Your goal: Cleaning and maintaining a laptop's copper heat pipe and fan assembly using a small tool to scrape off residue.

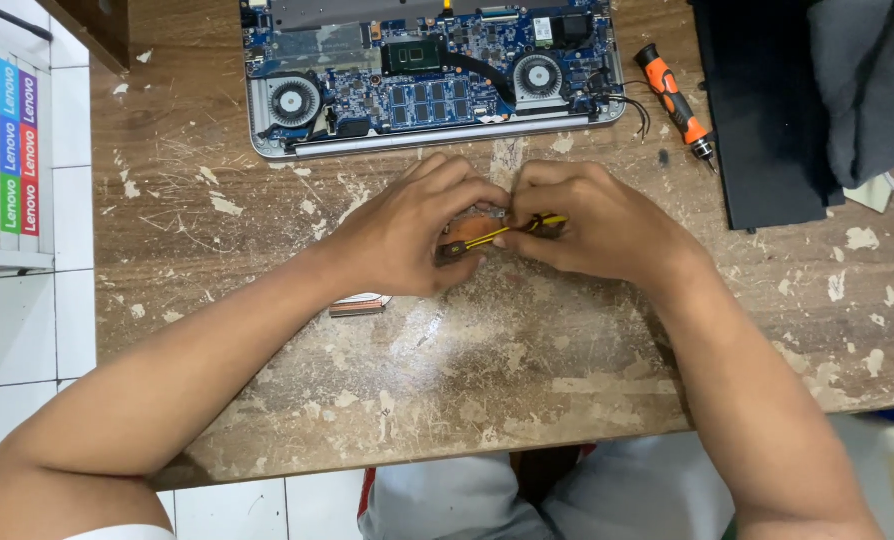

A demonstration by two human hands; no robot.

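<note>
**Two hands working a small copper part in front of an opened laptop**

The person sits at a worn wooden workbench (527, 380), its brown surface scratched and flecked with pale patches. Both forearms reach in from the near edge and meet at the middle of the bench.

The left hand (407, 240) is curled, fingers bent inward and closed around a small copper-coloured part (470, 233), of which only a short stretch shows between the two hands. The right hand (592, 225) is likewise clenched, its fingertips pinching a slim yellow-and-black tool (527, 226) that lies almost level and points toward the left hand. The tip of this tool rests on or just at the copper part; the exact point of contact is hidden by the fingers. The part sits low over the bench, just in front of the laptop's near edge.

Just beyond the hands lies an opened laptop (432, 80), bottom cover off, with a blue circuit board, two round fans at left and right, and a row of dark chips between them. To its right an orange-and-black screwdriver (675, 100) lies on the bench, tip toward the near side. Further right rests a flat black panel (762, 120) with grey cloth (872, 80) on it. By the left wrist, a ribbed copper fin piece (359, 304) lies partly hidden under the forearm.
</note>
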